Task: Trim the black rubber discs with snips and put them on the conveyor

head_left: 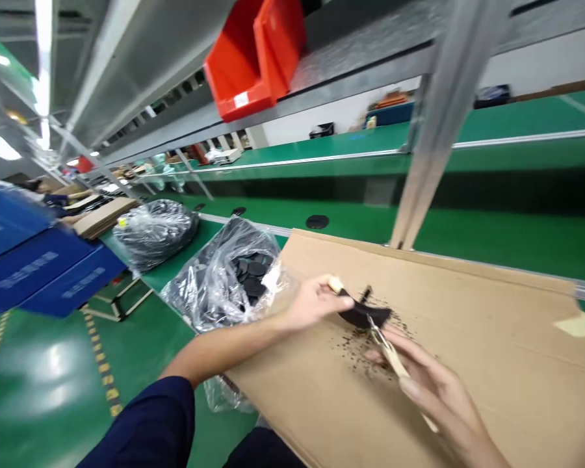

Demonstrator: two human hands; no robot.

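Observation:
My left hand [314, 304] pinches one end of a curved black piece [363, 316], with pale covers on at least one fingertip. My right hand [436, 387] is closed around a pair of nippers [389, 351] with cream handles, and their metal tips meet the lower edge of the black piece. Tiny black scraps [353, 356] are scattered under and around both hands on a sheet of cardboard [497, 338]. A short black strip [366, 294] shows just behind the piece. Whether the nippers' jaws are closed on the material is too blurred to tell.
An open clear plastic bag [199, 286] with several black pieces [251, 274] lies left of the cardboard. Beyond it sits a filled bag [158, 227]. Blue boxes [43, 260] are stacked at left. A metal post [433, 123] and red bin [244, 65] stand ahead. Another person is far left.

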